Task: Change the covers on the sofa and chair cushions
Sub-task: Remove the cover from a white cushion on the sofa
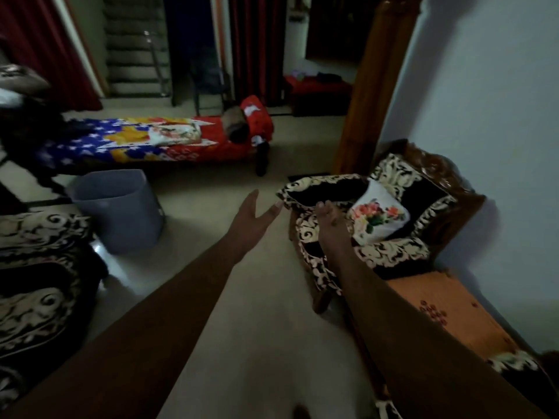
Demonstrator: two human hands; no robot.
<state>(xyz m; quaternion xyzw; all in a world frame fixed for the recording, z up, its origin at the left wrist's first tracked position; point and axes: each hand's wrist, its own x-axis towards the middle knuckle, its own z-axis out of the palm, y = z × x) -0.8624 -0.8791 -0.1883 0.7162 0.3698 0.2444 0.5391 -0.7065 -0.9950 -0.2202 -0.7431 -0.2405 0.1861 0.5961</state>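
Note:
A carved wooden chair (447,176) stands at the right against the wall, covered in black fabric with cream scrollwork. On its seat leans a white throw pillow (378,214) printed with flowers. The black-and-cream seat cushion (326,189) juts out toward me. My left hand (257,213) is stretched out, fingers straight, its fingertips just short of the cushion's left corner. My right hand (329,219) lies over the cushion's front edge; its fingers are hard to make out in the dim light.
A grey plastic bin (121,207) stands on the pale floor at the left. Behind it is a low bed (151,140) with a red, blue and yellow spread. A black-and-cream sofa (36,282) fills the left edge. An orange cushion (447,309) lies at the lower right.

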